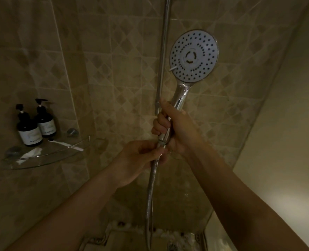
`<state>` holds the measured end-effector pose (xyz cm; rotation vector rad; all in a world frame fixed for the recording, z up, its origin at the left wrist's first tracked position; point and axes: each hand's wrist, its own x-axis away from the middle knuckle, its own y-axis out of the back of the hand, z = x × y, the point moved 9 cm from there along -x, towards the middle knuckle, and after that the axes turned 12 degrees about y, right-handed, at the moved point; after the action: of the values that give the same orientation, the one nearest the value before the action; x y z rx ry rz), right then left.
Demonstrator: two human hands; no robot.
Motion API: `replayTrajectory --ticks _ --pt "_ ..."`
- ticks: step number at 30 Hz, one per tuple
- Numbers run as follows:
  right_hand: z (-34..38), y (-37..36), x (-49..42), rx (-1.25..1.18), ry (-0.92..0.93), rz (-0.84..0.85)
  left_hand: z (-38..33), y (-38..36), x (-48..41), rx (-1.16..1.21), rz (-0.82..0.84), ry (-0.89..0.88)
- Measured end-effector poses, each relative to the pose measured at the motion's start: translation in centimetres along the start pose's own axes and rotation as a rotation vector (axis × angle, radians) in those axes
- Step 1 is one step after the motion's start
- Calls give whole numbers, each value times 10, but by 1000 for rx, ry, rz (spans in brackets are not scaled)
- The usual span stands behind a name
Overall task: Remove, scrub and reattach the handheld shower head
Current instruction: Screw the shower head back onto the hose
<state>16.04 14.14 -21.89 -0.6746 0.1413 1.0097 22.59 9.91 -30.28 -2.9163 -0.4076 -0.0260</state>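
The handheld shower head (193, 56) is chrome with a round white spray face full of dark holes, and that face is turned toward me. My right hand (175, 127) is wrapped around its chrome handle and holds it upright. Just below, my left hand (139, 158) pinches the connector nut where the ribbed metal hose (151, 192) joins the handle's base. The hose hangs straight down toward the floor.
A vertical chrome slide rail (162, 51) runs up the tiled wall just left of the shower head. A glass corner shelf (46, 156) at left carries two dark pump bottles (35, 124). A floor drain (172, 246) lies below, and a plain wall (286, 124) stands at right.
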Motion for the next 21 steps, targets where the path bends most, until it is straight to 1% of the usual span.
replayTrajectory --ticks 2,3,7,10,13,15,17,19,21 --pt "1 1 0 16 1 -13 0 -2 1 -136 -62 -7" --pt "1 2 0 29 3 -16 -2 -2 3 -163 -108 -22" --pt "2 2 0 82 12 -27 -8 9 9 -93 -331 -134" --pt "0 -3 1 132 2 18 -7 6 11 -66 -360 -175" --pt "-3 -4 3 126 -10 58 -5 3 10 -63 -317 -146" --pt "-4 -5 4 90 -31 77 -2 1 8 -62 -259 -119" --pt "-5 -6 5 41 -56 102 2 -5 3 -55 -147 -58" --pt "-6 -7 7 26 -68 127 7 -11 1 10 -7 33" --pt "-6 -7 8 31 -83 137 10 -12 1 57 73 90"
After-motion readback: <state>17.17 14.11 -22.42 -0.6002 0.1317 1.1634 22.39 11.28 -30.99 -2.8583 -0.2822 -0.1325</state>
